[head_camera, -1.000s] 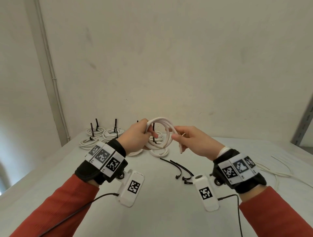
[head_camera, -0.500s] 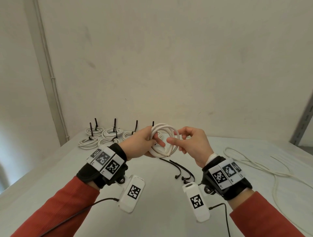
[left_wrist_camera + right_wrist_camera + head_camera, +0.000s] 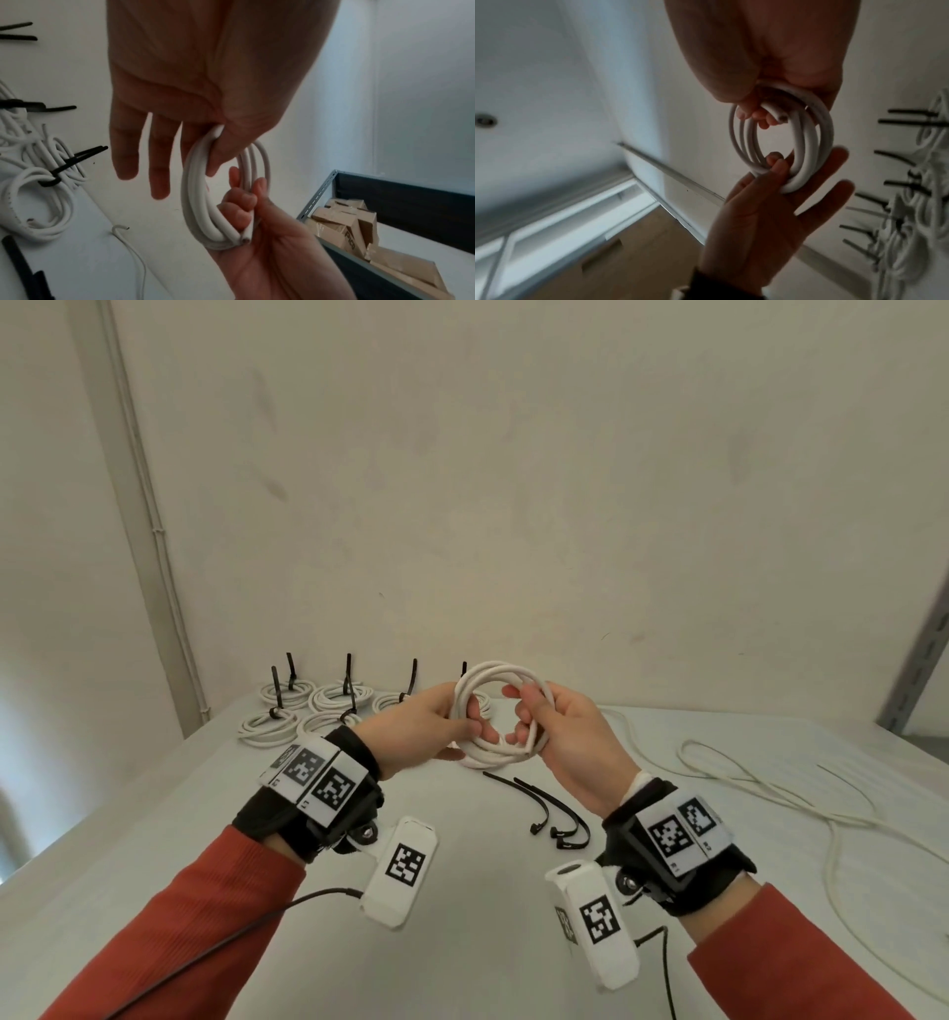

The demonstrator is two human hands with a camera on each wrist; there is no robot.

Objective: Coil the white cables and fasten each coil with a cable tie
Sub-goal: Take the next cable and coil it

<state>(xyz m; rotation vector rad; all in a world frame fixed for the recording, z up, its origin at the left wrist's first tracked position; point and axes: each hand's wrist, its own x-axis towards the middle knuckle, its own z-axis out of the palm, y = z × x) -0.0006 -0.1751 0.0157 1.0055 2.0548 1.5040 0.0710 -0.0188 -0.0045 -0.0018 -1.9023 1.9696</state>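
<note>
A coil of white cable [image 3: 495, 711] hangs in the air between both hands, above the table [image 3: 462, 942]. My left hand [image 3: 462, 726] pinches its left side between thumb and forefinger, while the other fingers [image 3: 159, 178] stay straight. My right hand [image 3: 518, 716] is palm up with its fingers curled through the ring, and it grips the right side. The cut cable end [image 3: 245, 240] lies in that grip, also seen in the right wrist view as a cut end [image 3: 781, 116]. Three loose black cable ties [image 3: 544, 809] lie on the table just below the hands.
Several tied coils [image 3: 318, 706] with upright black tie tails sit at the back left by the wall. A long loose white cable [image 3: 770, 788] sprawls across the right of the table. A metal shelf with cardboard boxes [image 3: 359, 229] stands off to the right.
The loose cable end has been wound into the coil. My right hand turned palm up and closed round the ring's right side, and both hands came lower and nearer to me.
</note>
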